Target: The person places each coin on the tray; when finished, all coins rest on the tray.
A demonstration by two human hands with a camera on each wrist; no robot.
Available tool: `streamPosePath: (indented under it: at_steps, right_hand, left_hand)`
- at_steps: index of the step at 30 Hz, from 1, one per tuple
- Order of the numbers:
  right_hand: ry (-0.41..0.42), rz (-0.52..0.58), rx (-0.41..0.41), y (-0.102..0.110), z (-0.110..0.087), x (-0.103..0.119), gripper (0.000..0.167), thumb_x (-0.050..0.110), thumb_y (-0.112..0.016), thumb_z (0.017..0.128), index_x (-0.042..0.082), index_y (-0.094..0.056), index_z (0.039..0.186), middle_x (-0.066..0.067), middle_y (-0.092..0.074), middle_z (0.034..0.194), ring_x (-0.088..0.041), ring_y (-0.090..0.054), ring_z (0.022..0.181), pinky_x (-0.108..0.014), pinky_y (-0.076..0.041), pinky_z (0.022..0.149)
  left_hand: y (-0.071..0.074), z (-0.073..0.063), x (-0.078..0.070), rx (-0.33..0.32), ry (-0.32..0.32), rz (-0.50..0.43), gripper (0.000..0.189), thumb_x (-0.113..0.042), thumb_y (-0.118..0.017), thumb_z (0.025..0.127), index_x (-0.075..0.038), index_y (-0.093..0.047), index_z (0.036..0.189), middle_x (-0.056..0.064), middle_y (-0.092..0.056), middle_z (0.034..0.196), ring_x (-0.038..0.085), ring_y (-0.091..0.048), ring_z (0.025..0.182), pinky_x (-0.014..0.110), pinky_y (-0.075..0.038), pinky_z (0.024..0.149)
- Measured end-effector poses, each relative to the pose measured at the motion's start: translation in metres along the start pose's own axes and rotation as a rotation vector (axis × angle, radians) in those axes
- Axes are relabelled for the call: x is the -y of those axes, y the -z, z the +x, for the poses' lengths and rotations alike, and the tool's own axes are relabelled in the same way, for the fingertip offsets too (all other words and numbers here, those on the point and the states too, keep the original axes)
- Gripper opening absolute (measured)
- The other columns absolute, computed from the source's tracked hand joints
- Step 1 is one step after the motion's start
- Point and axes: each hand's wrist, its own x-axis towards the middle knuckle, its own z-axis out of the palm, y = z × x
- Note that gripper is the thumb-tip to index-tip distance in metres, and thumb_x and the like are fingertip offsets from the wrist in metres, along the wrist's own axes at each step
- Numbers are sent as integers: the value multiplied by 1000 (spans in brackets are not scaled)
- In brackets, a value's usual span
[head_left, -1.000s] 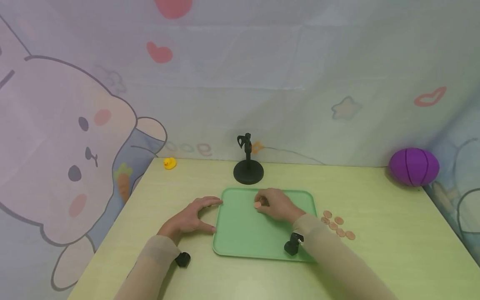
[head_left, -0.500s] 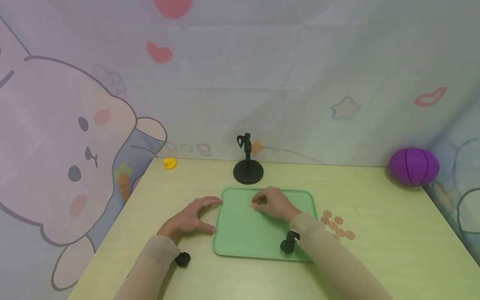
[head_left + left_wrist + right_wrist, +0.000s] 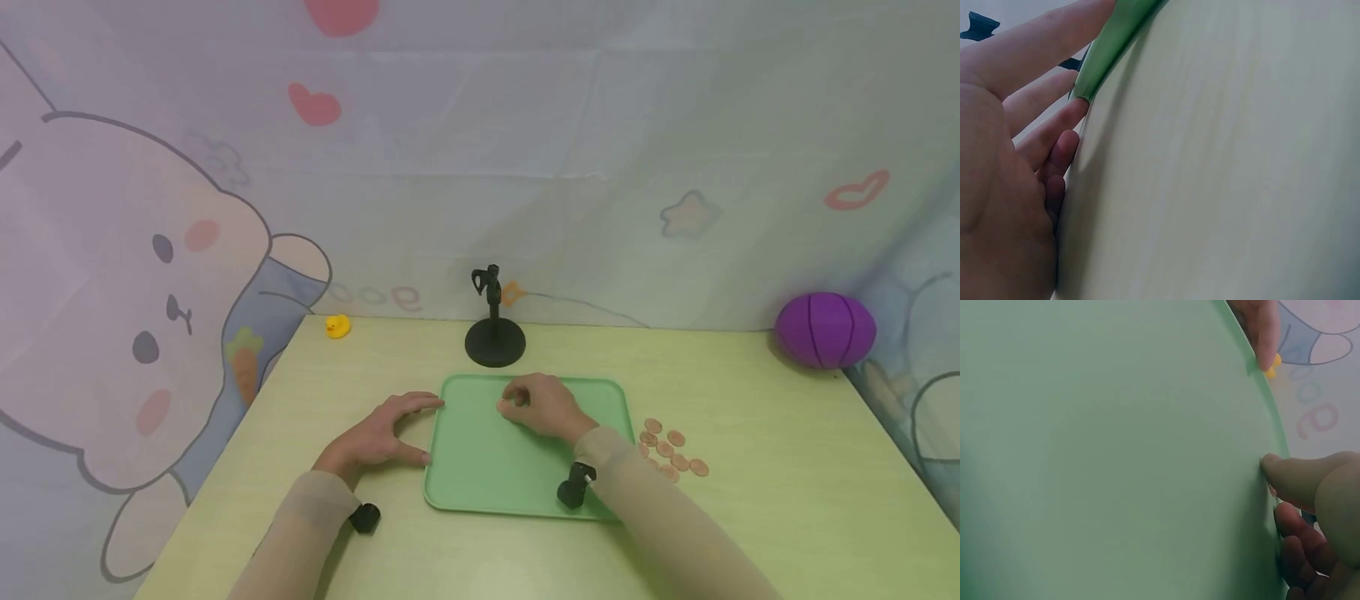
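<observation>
Pinching a copper coin [image 3: 501,406] over a green tray [image 3: 487,471] with fingers of the right hand [image 3: 547,407], touching the tray's left rim with spread fingers of the left hand [image 3: 373,437], near more coins [image 3: 665,450] on the bench [image 3: 787,500].

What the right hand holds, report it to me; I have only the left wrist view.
Observer: The right hand pinches a small copper-coloured disc over the green tray.
Operator: Understood. Tell me where any other discs lie.
Observer: The loose discs lie in a cluster on the table, to the right of the green tray.
</observation>
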Motion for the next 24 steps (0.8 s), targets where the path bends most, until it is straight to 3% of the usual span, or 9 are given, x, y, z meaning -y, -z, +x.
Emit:
streamPosePath:
  at_steps: [6, 13, 24]
  right_hand:
    - [7, 56, 49, 15, -9, -9, 32, 34, -79, 95, 12, -74, 119, 0, -71, 98, -13, -65, 88, -38, -55, 85]
    - [54, 44, 58, 45, -28, -28, 25, 19, -80, 93, 8, -75, 115, -3, -71, 99, -14, -65, 87, -37, -56, 82]
    - [13, 91, 103, 79, -63, -58, 22, 23, -75, 99, 10, -75, 116, 3, -71, 102, -15, -65, 94, -34, -55, 80]
  left_hand:
    - [0, 0, 1, -5, -9, 4, 82, -28, -95, 76, -24, -59, 150, 4, -44, 162, 35, -31, 150, 65, -20, 122]
    - [1, -1, 1, -9, 4, -4, 84, -29, -96, 75, -25, -58, 150, 4, -45, 162, 35, -31, 150, 65, -21, 122]
    - [2, -3, -2, 1, 12, -2, 86, -30, -97, 74, -25, -58, 151, 3, -44, 163, 33, -31, 150, 63, -21, 123]
